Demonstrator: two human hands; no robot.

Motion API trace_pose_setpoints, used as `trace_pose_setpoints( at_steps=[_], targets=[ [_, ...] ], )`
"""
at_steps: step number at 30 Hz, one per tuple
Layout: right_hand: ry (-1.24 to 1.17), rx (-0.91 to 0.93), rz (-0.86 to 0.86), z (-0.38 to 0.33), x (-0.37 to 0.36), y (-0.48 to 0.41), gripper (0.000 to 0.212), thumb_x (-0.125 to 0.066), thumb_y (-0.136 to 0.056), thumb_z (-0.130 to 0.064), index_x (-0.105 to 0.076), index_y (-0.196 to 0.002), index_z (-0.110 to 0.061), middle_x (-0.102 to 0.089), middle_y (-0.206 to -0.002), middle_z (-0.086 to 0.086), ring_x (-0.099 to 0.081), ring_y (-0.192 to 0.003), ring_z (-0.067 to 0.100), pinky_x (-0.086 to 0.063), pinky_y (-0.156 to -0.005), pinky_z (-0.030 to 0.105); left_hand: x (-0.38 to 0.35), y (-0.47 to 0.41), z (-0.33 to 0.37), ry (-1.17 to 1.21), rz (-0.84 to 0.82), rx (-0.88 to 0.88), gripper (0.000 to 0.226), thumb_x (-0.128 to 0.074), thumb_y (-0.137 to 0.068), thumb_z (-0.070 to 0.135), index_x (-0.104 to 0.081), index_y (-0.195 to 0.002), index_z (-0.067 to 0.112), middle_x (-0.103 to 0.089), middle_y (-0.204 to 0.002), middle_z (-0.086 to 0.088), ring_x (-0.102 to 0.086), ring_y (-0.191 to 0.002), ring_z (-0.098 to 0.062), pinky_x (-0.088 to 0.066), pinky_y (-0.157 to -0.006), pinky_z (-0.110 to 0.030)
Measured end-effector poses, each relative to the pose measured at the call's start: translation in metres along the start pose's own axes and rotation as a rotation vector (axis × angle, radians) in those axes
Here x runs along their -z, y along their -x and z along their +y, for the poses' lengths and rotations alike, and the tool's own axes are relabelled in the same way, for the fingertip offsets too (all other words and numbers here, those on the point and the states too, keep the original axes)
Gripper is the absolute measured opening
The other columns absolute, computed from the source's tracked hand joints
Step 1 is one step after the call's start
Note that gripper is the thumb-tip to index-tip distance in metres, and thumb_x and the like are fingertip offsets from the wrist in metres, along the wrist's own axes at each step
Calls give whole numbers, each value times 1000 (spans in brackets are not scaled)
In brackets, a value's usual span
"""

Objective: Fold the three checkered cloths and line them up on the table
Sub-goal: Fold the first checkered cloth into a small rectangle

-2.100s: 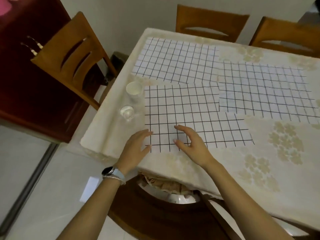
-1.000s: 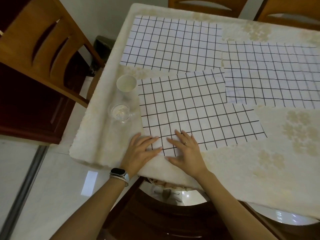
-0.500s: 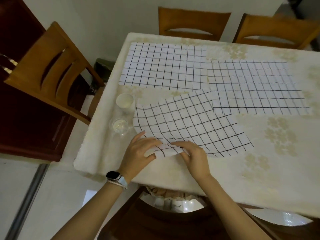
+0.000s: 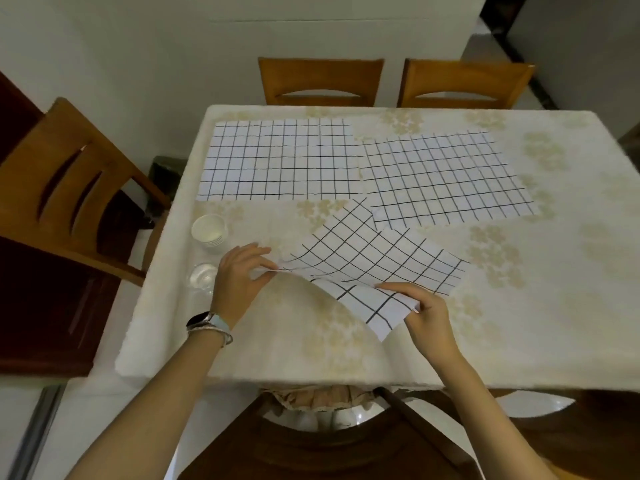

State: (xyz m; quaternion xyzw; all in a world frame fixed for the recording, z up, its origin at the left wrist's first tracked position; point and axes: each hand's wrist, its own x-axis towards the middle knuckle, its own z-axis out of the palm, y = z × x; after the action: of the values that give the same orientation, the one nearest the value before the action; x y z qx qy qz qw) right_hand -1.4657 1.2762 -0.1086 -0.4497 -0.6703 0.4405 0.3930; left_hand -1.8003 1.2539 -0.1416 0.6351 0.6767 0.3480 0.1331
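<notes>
Three white cloths with black checks are on the table (image 4: 519, 323). The nearest cloth (image 4: 367, 258) is lifted off the table along its near edge and bends in the middle. My left hand (image 4: 242, 275) pinches its near left corner. My right hand (image 4: 426, 313) pinches its near right part, where a corner hangs down. A second cloth (image 4: 280, 161) lies flat at the far left. The third cloth (image 4: 446, 178) lies flat at the far right, and its near left corner overlaps the lifted cloth.
A stack of white paper cups (image 4: 209, 232) and a clear glass (image 4: 202, 277) stand by the table's left edge, close to my left hand. Wooden chairs stand at the left (image 4: 69, 188) and at the far side (image 4: 322, 81) (image 4: 464, 84).
Both hands went from pressing flat on the near cloth to pinching its near edge and lifting it. The cloth has turned and shifted to the right, away from the cups.
</notes>
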Motion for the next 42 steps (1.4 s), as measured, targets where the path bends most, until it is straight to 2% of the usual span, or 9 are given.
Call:
trace_pose_setpoints(
  at_steps=[9, 13, 15, 18, 23, 30, 35, 38, 42],
  targets=[
    [-14, -95, 145, 16, 31, 22, 35, -60, -86, 14, -74, -101, -14, -73, -104, -14, -68, -98, 4, -52, -83, 16, -4, -12, 28, 110, -5, 40, 11, -83, -74, 9, -77, -83, 10, -71, -84, 4, -68, -83, -27, -50, -90, -44],
    [2, -73, 194, 12, 37, 25, 30, -64, -85, 6, -72, -101, -19, -71, -100, -27, -66, -95, -2, -50, -82, 13, 9, -12, 44, 280, -37, 123, 7, -81, -78, 13, -74, -79, 12, -72, -78, 0, -67, -80, -22, -51, -77, -37],
    [3, -104, 214, 10, 35, 24, 29, -61, -87, -1, -68, -95, -28, -68, -89, -36, -64, -80, -3, -47, -74, 9, 18, -8, 51, 323, -41, 131, 7, -80, -78, 15, -74, -81, 14, -72, -78, 3, -67, -80, -19, -50, -78, -33],
    [-63, -223, 264, 14, 28, 20, 20, -61, -93, -2, -70, -87, -19, -68, -68, -22, -62, -64, -6, -47, -63, 16, 31, 6, 53, 313, -22, 143, 12, -81, -75, 18, -74, -83, 12, -73, -81, 2, -67, -82, -23, -51, -80, -34],
    [-118, -297, 266, 20, 18, 25, 12, -62, -93, -8, -66, -103, -11, -69, -89, -11, -67, -78, -8, -51, -65, 9, 41, 29, 51, 379, -76, 212, 23, -78, -74, 23, -74, -82, 45, -74, -83, 15, -67, -79, -2, -54, -79, -27],
    [-80, -433, 280, 36, 23, 38, 13, -64, -92, -17, -66, -91, -30, -71, -88, -9, -70, -79, 2, -57, -64, 19, 16, 43, 25, 449, -81, 412, 21, -80, -73, 27, -75, -91, 16, -76, -89, -3, -71, -89, -22, -56, -85, -28],
    [99, -556, 256, 61, 25, 38, 19, -64, -93, -25, -66, -107, -12, -68, -91, -5, -67, -86, 14, -49, -64, 19, -18, 32, 22, 429, -102, 529, 6, -74, -85, 12, -70, -89, 17, -70, -85, 9, -64, -71, 9, -50, -67, -12],
    [220, -612, 236, 74, 22, 36, 23, -64, -92, -24, -65, -110, -8, -64, -91, -2, -61, -79, 13, -42, -61, 15, -43, 24, 9, 371, -140, 562, 4, -69, -90, 18, -70, -87, 21, -72, -85, 8, -67, -81, -8, -55, -76, -28],
    [329, -688, 202, 92, 23, 36, 29, -64, -92, -26, -65, -110, -3, -64, -94, 3, -58, -84, 20, -46, -71, 26, -69, 20, 0, 265, -172, 622, 11, -67, -91, 17, -72, -100, 12, -72, -94, -2, -66, -89, -19, -49, -74, -22]
  ],
)
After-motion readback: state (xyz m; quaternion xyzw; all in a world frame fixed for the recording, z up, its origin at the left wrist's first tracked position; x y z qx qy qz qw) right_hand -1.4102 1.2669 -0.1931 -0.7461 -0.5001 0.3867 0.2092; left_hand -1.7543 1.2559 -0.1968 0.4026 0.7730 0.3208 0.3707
